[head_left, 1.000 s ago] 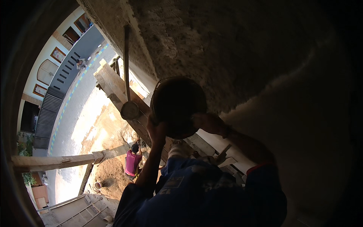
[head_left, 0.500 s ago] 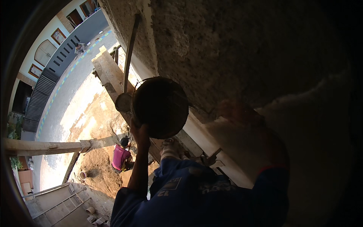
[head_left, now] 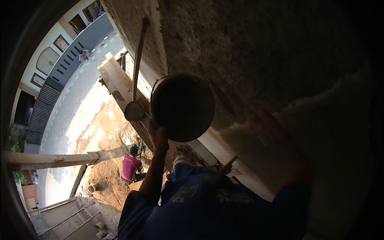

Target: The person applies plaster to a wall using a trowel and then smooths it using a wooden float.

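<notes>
My left hand (head_left: 159, 137) grips the near left rim of a round, dark bucket (head_left: 182, 108), whose inside is too dark to make out. The bucket hangs beside the rough wall, above the planks. To its right, in deep shadow, my right hand (head_left: 264, 123) is by the wall with its fingers closed. A dark, pointed trowel (head_left: 223, 97) reaches from this hand toward the bucket's right rim; its handle is hidden in the gloom. Behind the hand the wall (head_left: 192, 44) changes from rough, dark surface to a smoother, paler coat.
Wooden planks (head_left: 116, 82) run below me, with a small round container (head_left: 134, 111) and a long, narrow bar (head_left: 138, 60) at their side. A beam (head_left: 52, 160) crosses at left. Far below, a person in a maroon shirt (head_left: 130, 168) crouches on sandy ground near a pail (head_left: 91, 189).
My left hand has shifted the bucket right and slightly up. My right hand has moved a little to the right, and the trowel's blade now shows beside the bucket.
</notes>
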A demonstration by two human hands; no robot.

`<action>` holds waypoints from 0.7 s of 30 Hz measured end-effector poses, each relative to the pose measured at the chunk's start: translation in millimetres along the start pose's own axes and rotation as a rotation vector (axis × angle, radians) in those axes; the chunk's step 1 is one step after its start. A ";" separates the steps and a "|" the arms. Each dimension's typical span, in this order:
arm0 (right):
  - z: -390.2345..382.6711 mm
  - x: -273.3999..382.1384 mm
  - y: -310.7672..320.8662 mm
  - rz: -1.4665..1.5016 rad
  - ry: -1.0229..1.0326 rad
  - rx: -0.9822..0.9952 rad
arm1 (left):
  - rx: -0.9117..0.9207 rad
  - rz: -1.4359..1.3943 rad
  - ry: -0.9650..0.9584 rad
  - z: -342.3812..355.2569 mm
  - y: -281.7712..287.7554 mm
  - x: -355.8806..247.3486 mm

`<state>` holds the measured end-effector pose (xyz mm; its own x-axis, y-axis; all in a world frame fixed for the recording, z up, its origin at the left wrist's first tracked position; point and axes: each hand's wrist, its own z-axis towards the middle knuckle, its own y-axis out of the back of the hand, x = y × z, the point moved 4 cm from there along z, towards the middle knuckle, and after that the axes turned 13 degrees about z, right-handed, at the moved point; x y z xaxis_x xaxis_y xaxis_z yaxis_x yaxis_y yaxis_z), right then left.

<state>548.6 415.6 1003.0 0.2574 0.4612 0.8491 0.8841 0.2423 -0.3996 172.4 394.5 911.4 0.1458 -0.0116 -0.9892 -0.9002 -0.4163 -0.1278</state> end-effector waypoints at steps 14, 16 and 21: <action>120.9 -82.6 -154.5 0.308 0.093 -0.178 | -0.039 0.252 -0.239 12.5 -29.4 -39.2; 132.1 -72.2 -170.7 0.205 0.124 -0.220 | -0.001 0.267 -0.255 18.3 -26.7 -47.3; 150.9 -61.0 -163.6 -1.112 0.913 0.016 | 0.002 0.394 -0.355 38.9 -21.6 -79.5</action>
<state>329.4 476.7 964.5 -0.3901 -0.6665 0.6353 0.7859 0.1185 0.6069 164.3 439.8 990.0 -0.3515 0.1417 -0.9254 -0.8596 -0.4404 0.2591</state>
